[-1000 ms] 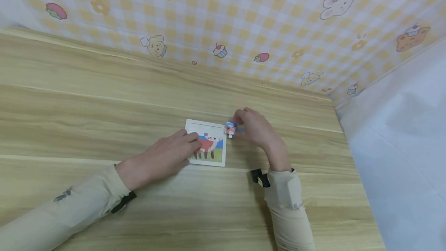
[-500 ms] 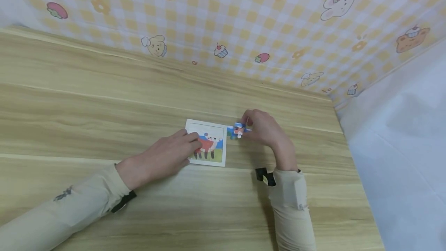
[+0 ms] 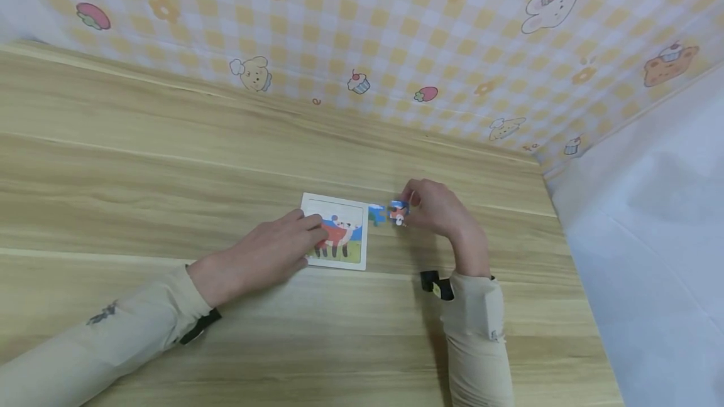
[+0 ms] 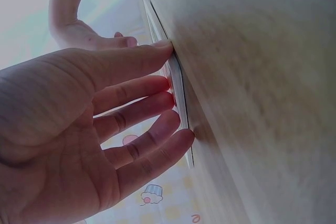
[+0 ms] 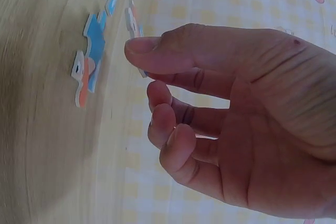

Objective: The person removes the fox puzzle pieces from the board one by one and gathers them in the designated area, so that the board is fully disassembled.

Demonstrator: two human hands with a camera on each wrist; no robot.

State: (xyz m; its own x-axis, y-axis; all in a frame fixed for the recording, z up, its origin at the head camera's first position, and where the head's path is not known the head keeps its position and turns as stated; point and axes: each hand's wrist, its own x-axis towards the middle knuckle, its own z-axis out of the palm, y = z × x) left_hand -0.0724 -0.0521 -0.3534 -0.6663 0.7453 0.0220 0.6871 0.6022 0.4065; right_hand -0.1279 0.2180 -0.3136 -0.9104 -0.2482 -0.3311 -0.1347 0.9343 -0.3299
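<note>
A white-framed picture board [image 3: 362, 250] with a red and white animal lies flat on the table. My left hand [image 3: 260, 259] rests its fingertips on the board's left part, hiding some of the picture. In the left wrist view, the left hand [image 4: 100, 124] has its fingers loosely extended against the board [image 4: 181, 95]. Right of the board, my right hand [image 3: 441, 212] holds a puzzle piece [image 3: 398, 209]. The right wrist view shows the right hand [image 5: 226, 108] pinching that piece [image 5: 131, 22] between thumb and index finger, above the table.
A blue-green piece [image 3: 375, 213] lies against the board's right side. Beneath the pinched piece, the right wrist view shows a blue piece [image 5: 95, 38] and an orange-white piece [image 5: 82, 85] on the wood. A checked cloth [image 3: 384, 36] stands behind the table.
My right hand has moved to the right with its piece, away from the board, and the blue-green piece has come into view. The left hand and board have stayed in place.
</note>
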